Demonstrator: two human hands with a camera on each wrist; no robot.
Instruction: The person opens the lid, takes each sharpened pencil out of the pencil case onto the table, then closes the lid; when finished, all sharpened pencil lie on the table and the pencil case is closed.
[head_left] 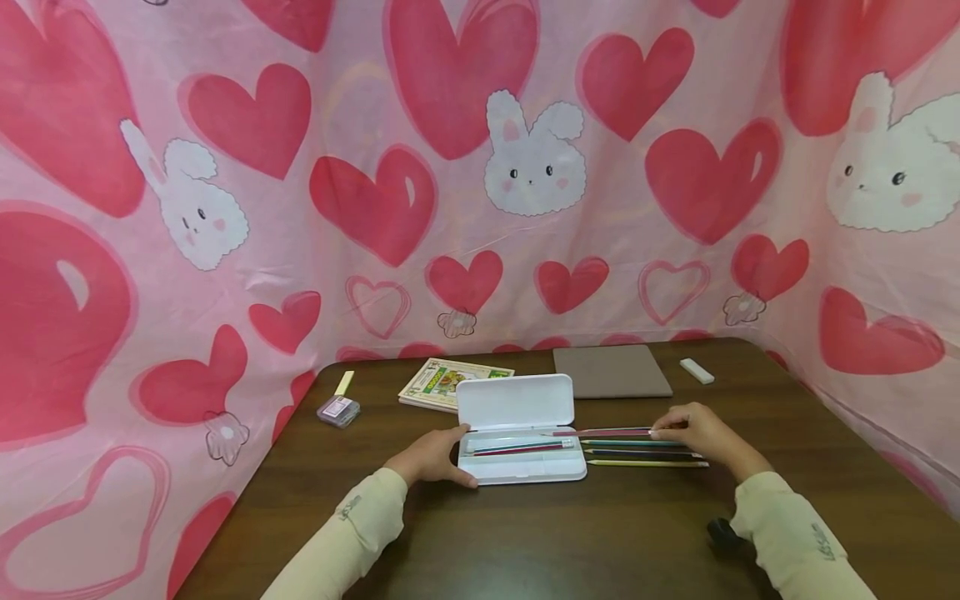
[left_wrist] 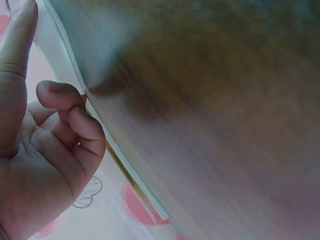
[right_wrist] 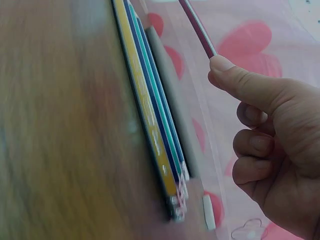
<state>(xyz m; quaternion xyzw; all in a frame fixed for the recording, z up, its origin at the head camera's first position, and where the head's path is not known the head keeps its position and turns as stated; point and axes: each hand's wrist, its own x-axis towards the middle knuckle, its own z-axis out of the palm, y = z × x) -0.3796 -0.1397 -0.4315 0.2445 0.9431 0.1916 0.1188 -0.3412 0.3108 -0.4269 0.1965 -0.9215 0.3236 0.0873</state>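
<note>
An open white pencil case [head_left: 516, 403] lies on the table with its lid raised at the back. Several pencils [head_left: 517, 448] are inside it. My left hand [head_left: 429, 458] holds the case at its left end, thumb at the front corner and fingers toward the back. Between thumb and fingertips, my right hand [head_left: 693, 429] pinches a dark pink pencil [head_left: 611, 433], whose tip reaches over the case's right edge. Below that hand a yellow pencil [head_left: 645, 463], a dark blue pencil [head_left: 637, 454] and a teal pencil [head_left: 630, 443] lie side by side on the table.
Behind the case are a stack of books [head_left: 431, 383] and a grey-brown flat board [head_left: 611, 372]. A white block [head_left: 697, 372] sits at the back right. At the left lie a small clear box [head_left: 339, 412] and a yellow strip [head_left: 344, 383]. Printed cloth hangs around the table.
</note>
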